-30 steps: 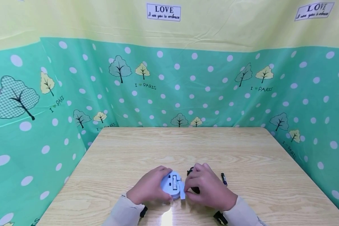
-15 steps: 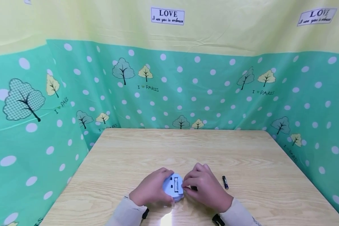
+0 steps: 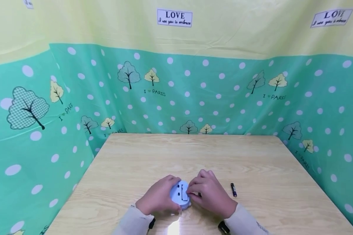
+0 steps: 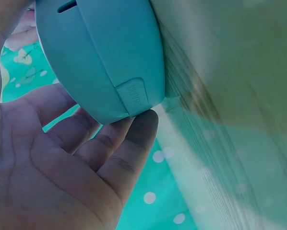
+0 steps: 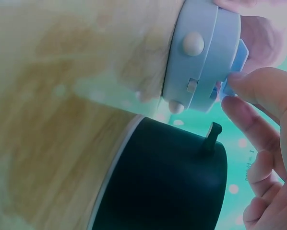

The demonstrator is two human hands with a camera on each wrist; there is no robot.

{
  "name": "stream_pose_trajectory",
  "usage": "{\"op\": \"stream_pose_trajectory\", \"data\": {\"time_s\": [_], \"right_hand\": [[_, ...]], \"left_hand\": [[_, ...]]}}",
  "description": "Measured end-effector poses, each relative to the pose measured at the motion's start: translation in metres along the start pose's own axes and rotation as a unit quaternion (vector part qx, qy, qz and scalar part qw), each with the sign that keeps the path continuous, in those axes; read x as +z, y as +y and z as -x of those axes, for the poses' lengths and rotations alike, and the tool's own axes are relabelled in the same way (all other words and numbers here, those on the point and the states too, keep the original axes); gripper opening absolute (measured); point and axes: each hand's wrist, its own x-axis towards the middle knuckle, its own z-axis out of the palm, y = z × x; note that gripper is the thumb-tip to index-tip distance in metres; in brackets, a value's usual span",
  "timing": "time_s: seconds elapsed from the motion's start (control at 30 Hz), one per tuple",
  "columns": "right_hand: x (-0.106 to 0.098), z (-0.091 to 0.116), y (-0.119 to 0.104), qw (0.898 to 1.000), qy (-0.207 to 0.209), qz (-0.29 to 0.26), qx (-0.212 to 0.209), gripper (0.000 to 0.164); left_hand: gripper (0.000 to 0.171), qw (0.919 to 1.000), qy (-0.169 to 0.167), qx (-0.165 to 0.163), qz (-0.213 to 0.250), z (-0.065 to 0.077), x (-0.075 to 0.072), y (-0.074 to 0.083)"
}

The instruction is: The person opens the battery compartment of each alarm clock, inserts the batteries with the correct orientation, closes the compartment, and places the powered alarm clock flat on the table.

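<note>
A light-blue round battery-powered device [image 3: 175, 197] lies with its battery side up, two small black parts showing on it. My left hand [image 3: 158, 196] grips its left side, thumb near and fingers far; in the left wrist view the fingertips [image 4: 144, 125] touch its edge by an embossed tab [image 4: 133, 95]. With thumb and index finger my right hand [image 3: 210, 195] pinches the light-blue battery cover [image 3: 184, 194], which lies over much of the battery slot. In the right wrist view the cover [image 5: 240, 58] stands tilted up from the device.
A loose dark battery [image 3: 233, 190] lies on the wooden table [image 3: 129, 163], right of my right hand. A black cylinder [image 5: 165, 177] with a small peg stands close to the device, hidden behind the right hand in the head view. Patterned cloth [image 3: 153, 107] hangs around the table.
My right hand has moved the cover left, from beside the device's right edge to over the battery slot, hiding the battery in it. The left hand keeps its grip.
</note>
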Motion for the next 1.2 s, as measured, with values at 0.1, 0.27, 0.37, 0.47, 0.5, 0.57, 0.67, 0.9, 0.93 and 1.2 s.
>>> {"op": "stream_pose_trajectory", "data": {"time_s": [0.1,0.27,0.37,0.47,0.5,0.57,0.67,0.9,0.93,1.2], "right_hand": [[0.001,-0.001,0.001,1.000,-0.011,-0.002,0.003,0.009],[0.002,-0.005,0.003,1.000,-0.027,0.004,0.004,0.008],[0.003,-0.009,0.006,1.000,-0.028,0.008,-0.001,0.008],[0.003,-0.011,0.006,1.000,-0.025,0.010,-0.006,0.008],[0.003,-0.011,0.006,1.000,-0.025,0.011,-0.009,0.007],[0.002,-0.011,0.006,1.000,-0.024,0.011,-0.010,0.008],[0.003,-0.011,0.004,1.000,-0.027,0.009,-0.009,0.008],[0.001,-0.012,0.002,0.999,-0.043,0.008,0.006,0.006],[0.001,-0.012,0.001,0.999,-0.042,0.008,0.005,0.006],[0.005,-0.009,0.002,0.999,-0.031,0.008,0.003,0.007]], "left_hand": [[0.100,1.0000,-0.003,-0.009,-0.003,0.000,0.001,0.001],[0.100,0.9999,-0.004,-0.011,-0.005,-0.004,0.000,0.000],[0.099,0.9999,-0.004,-0.008,-0.004,-0.006,0.000,-0.001],[0.098,1.0000,-0.002,-0.006,-0.007,-0.007,0.000,-0.002],[0.098,1.0000,-0.001,-0.005,-0.008,-0.007,0.000,-0.003],[0.098,1.0000,0.000,-0.004,-0.008,-0.007,0.000,-0.003],[0.098,1.0000,-0.001,-0.004,-0.007,-0.005,0.001,-0.003],[0.099,0.9999,-0.004,-0.008,-0.008,-0.005,0.000,-0.003],[0.099,0.9999,-0.004,-0.009,-0.007,-0.005,0.000,-0.003],[0.097,1.0000,0.002,-0.002,-0.005,-0.003,0.000,-0.003]]}}
